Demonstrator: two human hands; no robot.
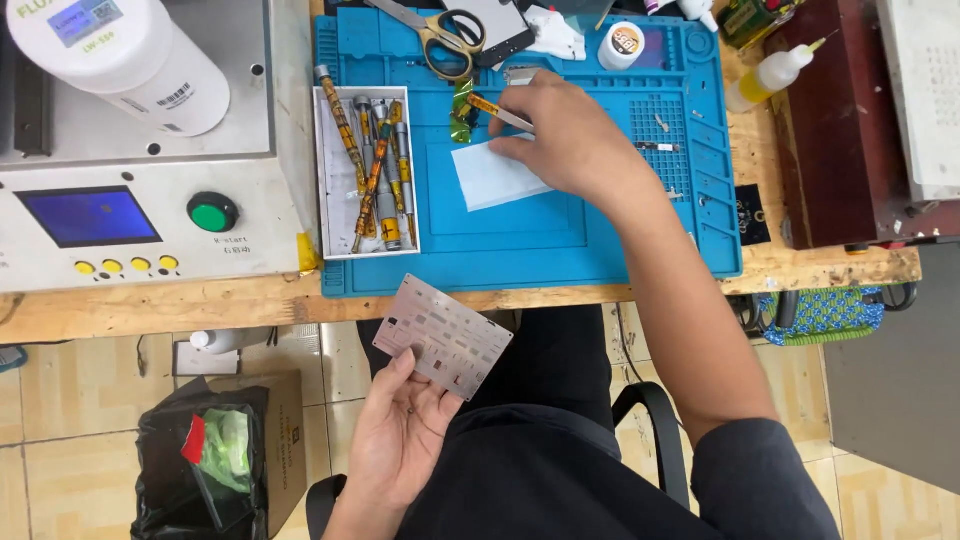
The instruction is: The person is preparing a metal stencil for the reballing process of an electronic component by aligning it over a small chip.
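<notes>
Far end of tweezers (497, 112) hidden under right hand (570, 140). White paper sheet (492, 176) partly covered by same hand. Large white bottle (120, 55) cut off at top-left edge. Stencil plate (443, 336) hole patterns too small to resolve. Scissors (440, 35) blade tips cut by top edge.

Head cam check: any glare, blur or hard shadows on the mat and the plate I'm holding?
Head view: even, soft daylight; the thin perforated metal stencil plate in the left hand is sharp, without glare; the right hand casts only a faint shadow on the blue silicone work mat; the edges bow slightly, wide-angle.
</notes>
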